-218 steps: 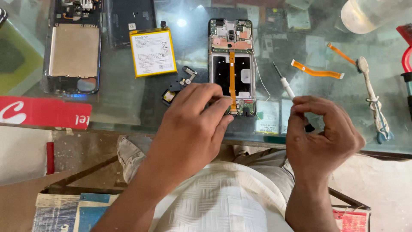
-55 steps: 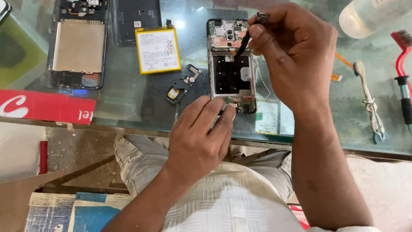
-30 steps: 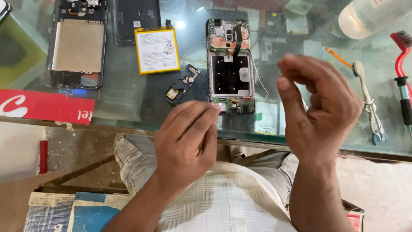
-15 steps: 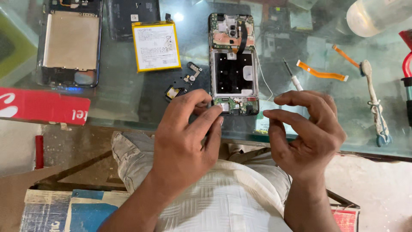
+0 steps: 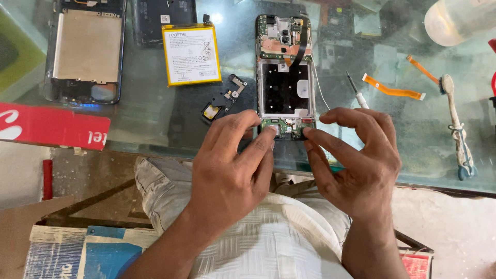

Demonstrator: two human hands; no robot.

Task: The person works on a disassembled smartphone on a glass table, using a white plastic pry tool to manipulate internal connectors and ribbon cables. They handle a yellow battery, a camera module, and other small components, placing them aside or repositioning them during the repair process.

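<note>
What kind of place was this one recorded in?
Probably a phone repair bench: an opened phone with bare circuit boards on a glass-topped table, a yellow-edged flat battery taken out, and a small white-handled screwdriver beside it.
</note>
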